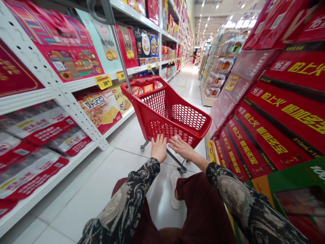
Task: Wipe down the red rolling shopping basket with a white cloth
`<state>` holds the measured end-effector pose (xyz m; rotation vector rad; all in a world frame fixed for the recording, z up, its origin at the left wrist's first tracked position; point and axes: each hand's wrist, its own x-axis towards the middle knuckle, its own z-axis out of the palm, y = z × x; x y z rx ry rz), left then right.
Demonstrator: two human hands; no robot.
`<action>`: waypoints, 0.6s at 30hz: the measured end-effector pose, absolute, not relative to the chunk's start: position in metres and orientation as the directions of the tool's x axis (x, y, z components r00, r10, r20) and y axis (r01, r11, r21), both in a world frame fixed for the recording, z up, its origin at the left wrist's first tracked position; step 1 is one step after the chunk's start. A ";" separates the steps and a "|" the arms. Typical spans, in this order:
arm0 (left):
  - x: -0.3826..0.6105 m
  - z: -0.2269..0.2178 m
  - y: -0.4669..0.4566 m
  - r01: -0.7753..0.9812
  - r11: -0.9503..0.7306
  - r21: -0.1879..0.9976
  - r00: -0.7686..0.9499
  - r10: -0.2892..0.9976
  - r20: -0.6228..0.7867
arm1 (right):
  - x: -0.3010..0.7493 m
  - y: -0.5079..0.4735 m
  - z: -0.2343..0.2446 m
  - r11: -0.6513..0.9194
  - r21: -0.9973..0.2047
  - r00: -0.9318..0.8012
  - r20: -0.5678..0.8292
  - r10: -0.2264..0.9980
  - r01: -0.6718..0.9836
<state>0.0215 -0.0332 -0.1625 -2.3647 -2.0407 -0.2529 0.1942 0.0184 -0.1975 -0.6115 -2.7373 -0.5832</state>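
Left hand [159, 148] and right hand [181, 147], fingers outstretched and pinching nothing, sit at the near side of a red shopping cart [165, 117], touching or nearly so. Shelves [80, 120] stand left of the cart; even, two-handed pressure should steady it.

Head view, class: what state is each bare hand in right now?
Left hand: open, nothing visibly held, at the red perforated plastic cart.
Right hand: open, likewise; contact unclear.
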 end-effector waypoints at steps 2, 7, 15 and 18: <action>0.020 -0.163 -0.031 0.987 -0.110 0.113 0.096 0.987 0.126 | 0.184 0.021 -0.180 0.822 0.309 -0.848 0.408 0.340 0.478; 0.018 -0.163 -0.029 0.991 -0.082 0.109 0.069 0.990 0.121 | 0.163 0.036 -0.149 0.784 0.302 -0.795 0.486 0.363 0.542; 0.009 -0.164 -0.032 0.988 -0.124 0.097 0.113 0.987 0.112 | 0.169 0.039 -0.192 0.799 0.318 -0.849 0.333 0.409 0.510; 0.002 -0.164 -0.030 0.988 -0.115 0.098 0.105 0.989 0.106 | 0.166 0.035 -0.198 0.817 0.321 -0.871 0.293 0.395 0.479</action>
